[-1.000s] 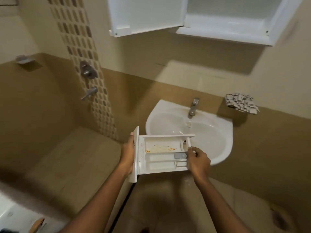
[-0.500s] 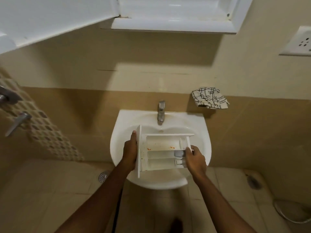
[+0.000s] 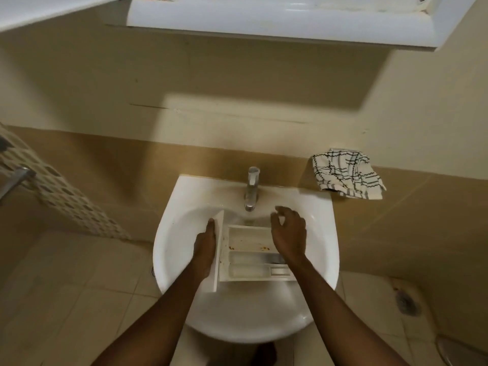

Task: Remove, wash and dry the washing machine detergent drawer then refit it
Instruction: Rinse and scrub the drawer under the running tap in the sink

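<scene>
Here, the left hand (image 3: 205, 247) holds the detergent drawer (image 3: 248, 256) in the sink (image 3: 169, 215) while the right hand (image 3: 289, 232) hovers free.

The left hand grips the drawer's upright front panel from outside. The right hand hangs over the drawer's opposite end, fingers loosely curled around nothing. Between the hands the drawer lies open side up in the basin, with reddish specks in its largest compartment. Just beyond the right hand stands the tap (image 3: 252, 188). Farther right of that hand a checked cloth (image 3: 347, 177) sits on the wall ledge, and a white cabinet (image 3: 264, 19) hangs overhead.
</scene>
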